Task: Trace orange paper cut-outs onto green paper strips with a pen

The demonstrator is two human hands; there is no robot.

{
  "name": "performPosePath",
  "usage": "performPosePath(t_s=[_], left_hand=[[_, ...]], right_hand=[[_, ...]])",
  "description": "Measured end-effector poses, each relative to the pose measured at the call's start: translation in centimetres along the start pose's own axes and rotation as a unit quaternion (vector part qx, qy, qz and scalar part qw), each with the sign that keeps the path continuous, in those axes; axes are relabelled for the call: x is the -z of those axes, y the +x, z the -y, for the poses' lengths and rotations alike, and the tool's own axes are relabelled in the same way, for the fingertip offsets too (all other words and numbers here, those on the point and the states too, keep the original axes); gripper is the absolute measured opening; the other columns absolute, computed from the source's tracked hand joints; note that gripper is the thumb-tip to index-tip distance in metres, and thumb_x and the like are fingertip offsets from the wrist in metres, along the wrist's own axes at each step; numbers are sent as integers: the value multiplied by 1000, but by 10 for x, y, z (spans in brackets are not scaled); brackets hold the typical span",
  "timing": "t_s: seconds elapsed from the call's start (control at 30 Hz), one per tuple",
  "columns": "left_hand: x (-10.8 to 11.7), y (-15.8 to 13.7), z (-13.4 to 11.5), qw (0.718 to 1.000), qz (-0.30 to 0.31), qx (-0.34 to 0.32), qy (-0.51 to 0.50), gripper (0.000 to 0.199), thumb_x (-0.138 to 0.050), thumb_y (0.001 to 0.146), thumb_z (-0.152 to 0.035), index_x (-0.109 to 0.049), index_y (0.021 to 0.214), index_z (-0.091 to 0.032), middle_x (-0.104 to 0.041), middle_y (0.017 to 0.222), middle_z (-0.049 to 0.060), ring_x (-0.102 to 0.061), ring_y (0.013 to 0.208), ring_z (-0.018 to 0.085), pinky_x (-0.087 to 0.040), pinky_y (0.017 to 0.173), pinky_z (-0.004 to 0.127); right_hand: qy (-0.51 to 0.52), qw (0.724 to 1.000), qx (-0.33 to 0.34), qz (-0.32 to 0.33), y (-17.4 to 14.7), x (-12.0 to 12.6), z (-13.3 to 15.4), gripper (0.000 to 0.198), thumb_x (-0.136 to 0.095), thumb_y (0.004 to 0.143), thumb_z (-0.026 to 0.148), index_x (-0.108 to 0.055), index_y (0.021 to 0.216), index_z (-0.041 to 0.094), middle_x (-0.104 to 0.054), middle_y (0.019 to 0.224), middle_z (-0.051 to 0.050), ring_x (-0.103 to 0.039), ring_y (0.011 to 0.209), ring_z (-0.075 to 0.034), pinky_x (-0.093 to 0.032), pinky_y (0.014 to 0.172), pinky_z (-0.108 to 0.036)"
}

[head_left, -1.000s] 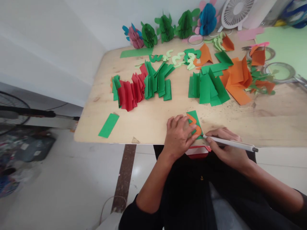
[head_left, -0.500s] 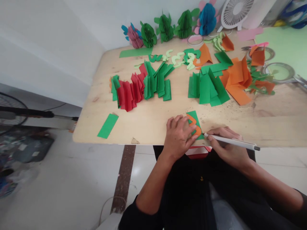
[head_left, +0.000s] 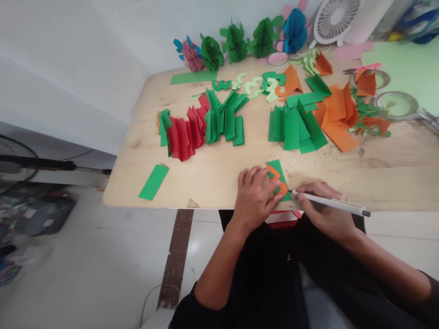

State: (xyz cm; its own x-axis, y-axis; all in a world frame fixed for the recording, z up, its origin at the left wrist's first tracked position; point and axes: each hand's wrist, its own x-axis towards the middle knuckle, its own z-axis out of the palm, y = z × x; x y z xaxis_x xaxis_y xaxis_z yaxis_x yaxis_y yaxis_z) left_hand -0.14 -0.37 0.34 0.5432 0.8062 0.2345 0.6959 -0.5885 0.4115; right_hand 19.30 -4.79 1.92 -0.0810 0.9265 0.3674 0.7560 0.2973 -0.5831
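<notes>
My left hand (head_left: 254,194) presses down at the table's front edge with its fingers spread. Under its index finger and thumb lies an orange curvy paper cutout (head_left: 283,188), on top of a green paper piece (head_left: 278,165); the hand partly covers both. My right hand (head_left: 325,208) is closed around a white pen (head_left: 331,202). The pen's dark tip touches or nearly touches the green paper beside the cutout's right edge; exact contact is hard to see. A separate green paper strip (head_left: 154,182) lies to the left, away from both hands.
Folded red papers (head_left: 180,137) and green papers (head_left: 222,116) stand mid-table. More folded green papers (head_left: 298,130) and orange papers (head_left: 338,109) lie to the right. Light green cutouts (head_left: 254,85), finished paper figures (head_left: 236,43) and a white fan (head_left: 336,20) sit at the back.
The pen tip has shifted very slightly along the green paper by the cutout's edge. My left hand stays in place; the view has tilted slightly.
</notes>
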Motion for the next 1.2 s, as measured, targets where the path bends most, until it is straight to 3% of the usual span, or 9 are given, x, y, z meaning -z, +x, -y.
performPosePath(t_s=[0.57, 1.2], left_hand=[[-1, 0, 1, 1000, -5, -2, -8, 28, -56, 91, -43, -67, 111, -25, -52, 131, 10, -39, 127, 31, -27, 108, 53], [-2, -1, 1, 1000, -11, -1, -4, 27, -56, 91, -43, -67, 109, -26, -53, 131, 9, -39, 128, 30, -28, 108, 53]], right_hand=[[-11, 1000, 9, 0, 7, 0, 1, 7, -55, 88, 23, -61, 83, 23, -72, 76, -1, -66, 70, -16, -49, 69, -30], [17, 998, -57, 9, 10, -4, -1, 10, -57, 87, 29, -64, 83, 23, -73, 79, -2, -67, 74, -19, -50, 69, -33]])
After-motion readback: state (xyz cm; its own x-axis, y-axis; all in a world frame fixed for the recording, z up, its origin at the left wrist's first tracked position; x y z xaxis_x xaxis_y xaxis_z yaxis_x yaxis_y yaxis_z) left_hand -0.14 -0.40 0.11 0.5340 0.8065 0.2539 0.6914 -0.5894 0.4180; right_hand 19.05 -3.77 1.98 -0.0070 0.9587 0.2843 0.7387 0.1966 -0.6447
